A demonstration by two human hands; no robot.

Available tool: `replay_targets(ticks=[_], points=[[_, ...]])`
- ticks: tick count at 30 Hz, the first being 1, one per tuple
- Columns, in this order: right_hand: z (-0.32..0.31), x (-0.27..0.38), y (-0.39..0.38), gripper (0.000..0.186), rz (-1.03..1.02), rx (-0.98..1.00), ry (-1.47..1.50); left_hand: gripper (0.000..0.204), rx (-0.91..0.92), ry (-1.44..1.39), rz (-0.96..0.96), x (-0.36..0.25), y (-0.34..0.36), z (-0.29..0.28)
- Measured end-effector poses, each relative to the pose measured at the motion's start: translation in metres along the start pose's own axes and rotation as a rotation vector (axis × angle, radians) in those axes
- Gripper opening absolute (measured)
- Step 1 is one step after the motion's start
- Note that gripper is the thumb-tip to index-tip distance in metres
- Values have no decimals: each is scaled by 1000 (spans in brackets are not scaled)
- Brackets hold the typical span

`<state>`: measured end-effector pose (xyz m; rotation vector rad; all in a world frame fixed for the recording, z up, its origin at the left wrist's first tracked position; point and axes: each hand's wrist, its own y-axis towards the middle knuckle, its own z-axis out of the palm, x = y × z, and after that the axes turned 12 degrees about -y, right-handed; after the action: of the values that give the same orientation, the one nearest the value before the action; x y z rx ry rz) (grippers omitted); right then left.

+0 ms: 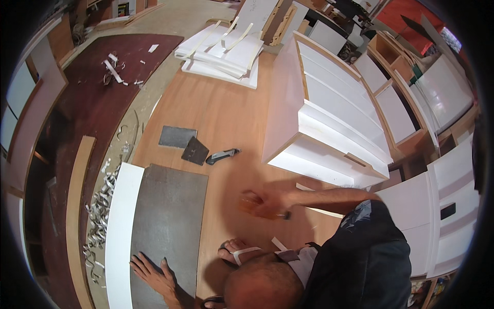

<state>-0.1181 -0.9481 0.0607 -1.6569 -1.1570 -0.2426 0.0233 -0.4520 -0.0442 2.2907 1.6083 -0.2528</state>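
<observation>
My left hand lies flat with fingers spread on a dark grey board. A long white strip of panel shows along that board's left edge. My right hand, smeared by motion, is closed around an orange-yellow thing with a dark end above the wooden sheet. Its exact kind is too blurred to tell. Beyond the grey board lie a utility knife, a dark square piece and a grey rectangular piece.
The brown wooden sheet carries a stack of white panels with loose strips on top. A white cabinet stands at the right. Curled shavings and a wooden plank lie left. My sandalled foot is near.
</observation>
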Motion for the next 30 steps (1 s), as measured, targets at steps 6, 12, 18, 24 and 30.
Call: replay_targets(ticks=[6,12,18,24,30], points=[[-29,120,69,48,-451,-151,479,84,46,66,-82,6,-13,14],[5,199,120,27,-701,-284,641,79,17,-53,-43,5,-16,2],[22,201,160,30,-604,-508,527,80,-136,-142,-89,6,-18,9],[-13,205,197,15,-506,-700,861,96,-90,-53,-338,12,-21,12],[-8,217,215,14,-788,-768,791,96,-64,-48,-367,7,-21,12]])
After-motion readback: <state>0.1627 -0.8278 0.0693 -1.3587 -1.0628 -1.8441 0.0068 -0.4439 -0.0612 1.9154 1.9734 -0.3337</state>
